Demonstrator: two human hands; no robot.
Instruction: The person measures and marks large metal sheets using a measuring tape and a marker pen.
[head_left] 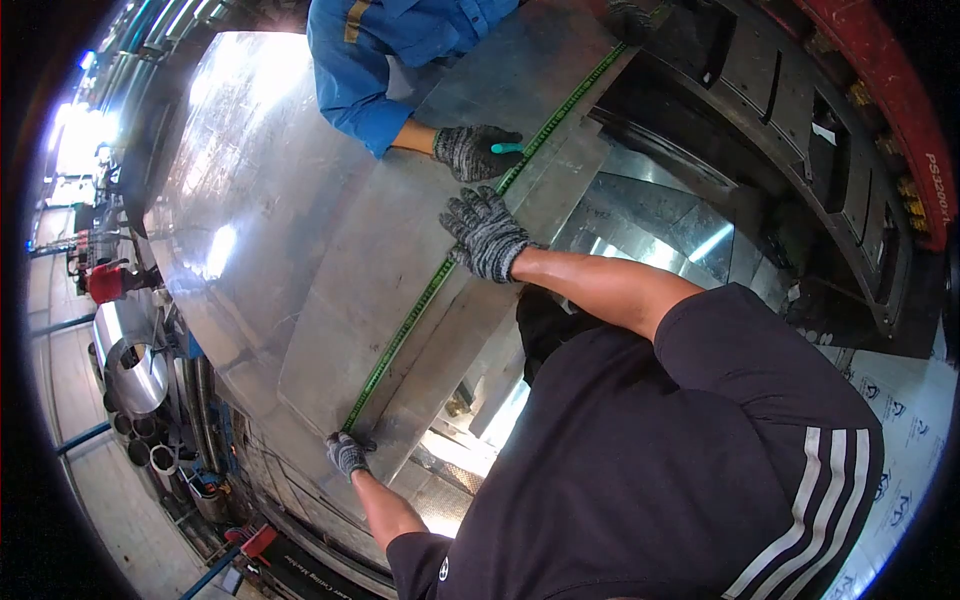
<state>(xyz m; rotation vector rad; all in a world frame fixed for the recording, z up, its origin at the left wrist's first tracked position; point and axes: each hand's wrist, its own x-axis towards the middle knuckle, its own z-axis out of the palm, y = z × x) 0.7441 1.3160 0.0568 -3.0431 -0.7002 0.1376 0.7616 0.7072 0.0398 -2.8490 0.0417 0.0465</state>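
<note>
A green tape measure [412,316] stretches diagonally across a flat metal sheet [340,260]. At its lower end my left hand [348,454], in a grey knitted glove, is closed on the tape near the sheet's edge. My right hand [486,234], gloved alike, lies flat over the middle of the tape with its fingers stretched out, covering a short length of it. Just beyond, a co-worker's gloved hand [470,152] holds a teal pen-like tool [507,148] beside the tape. Another dark glove [630,18] is by the tape's far end.
The co-worker in a blue sleeve [350,90] leans over the sheet's far side. A slotted dark metal machine part [800,120] and a red machine beam [900,80] stand at right. Shiny metal cylinders [130,365] lie at left. Below the near edge is a gap with metal pieces.
</note>
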